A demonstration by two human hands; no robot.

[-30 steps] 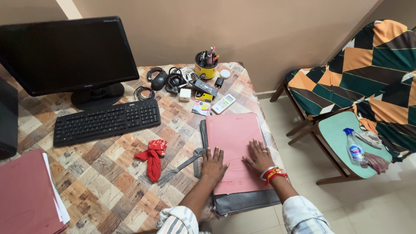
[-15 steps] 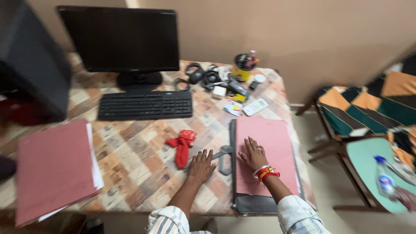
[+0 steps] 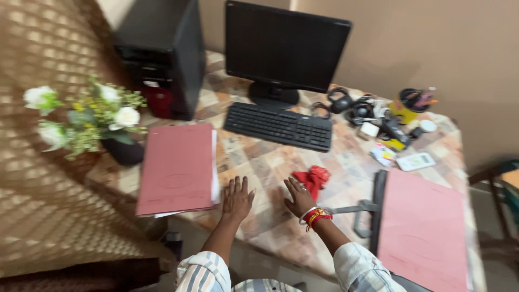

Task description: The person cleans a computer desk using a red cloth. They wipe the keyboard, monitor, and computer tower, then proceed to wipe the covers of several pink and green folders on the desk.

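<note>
Head view: a person leans over a patterned tabletop (image 3: 259, 162), both hands flat and empty.
Change: both hands have left the pink folder on the dark bag (image 3: 424, 232), which now lies well to the right of the right hand; the camera has swung left, bringing a second folder and the flowers into view.
Left hand (image 3: 236, 199): fingers spread, palm down on bare tabletop, just beside the right edge of a red folder (image 3: 175, 167) with papers showing under it.
Right hand (image 3: 299, 197): open, palm down, red and white bangles at the wrist, fingertips touching or nearly touching a crumpled red cloth (image 3: 312, 178).
Reading: the move looks like a shift of attention from the right folder toward the left one.
Beyond the hands: black keyboard (image 3: 278, 126), dark monitor (image 3: 285, 48), computer tower (image 3: 162, 54), headphones, pen cup and small clutter at far right.
Left of the hands: white flowers in a dark vase (image 3: 89, 119).
Room: plain beige wall behind; the picture is motion-blurred.
</note>
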